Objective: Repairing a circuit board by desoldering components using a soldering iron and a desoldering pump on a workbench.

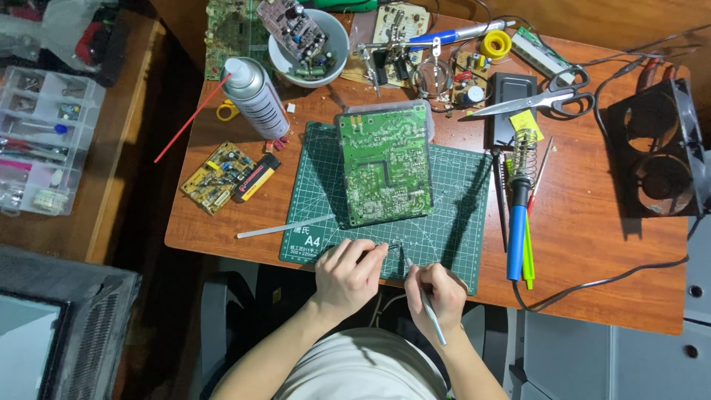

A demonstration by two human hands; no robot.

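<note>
Reddish-brown wood forms the bench (592, 244), seen from above, with a dark gap along its left side and a second, lighter wooden surface beyond that carrying a clear plastic compartment box (41, 141) of small parts. At the middle of the bench lies a green cutting mat (459, 222), and on its upper half rests a large green circuit board (385, 164), solder side up. Both hands work at the mat's near edge: the left hand (348, 275) is curled, fingertips pinching a small dark part (392, 247) too tiny to identify, while the right hand (437, 295) grips thin metal tweezers (422, 300) like a pen, their tip just beside that part. A white strip (285, 227) lies across the mat's left edge. To the left sit a small yellow circuit board (216, 176) and a spray can (255, 96) with a red straw. A white bowl (307, 44) at the far edge holds more boards. Right of the mat, a blue-handled soldering iron (517, 222) rests in a coil stand, with scissors (548, 96) above it and a black double fan (655, 148) at the right edge. A grey monitor corner (52, 333) shows at lower left.
</note>
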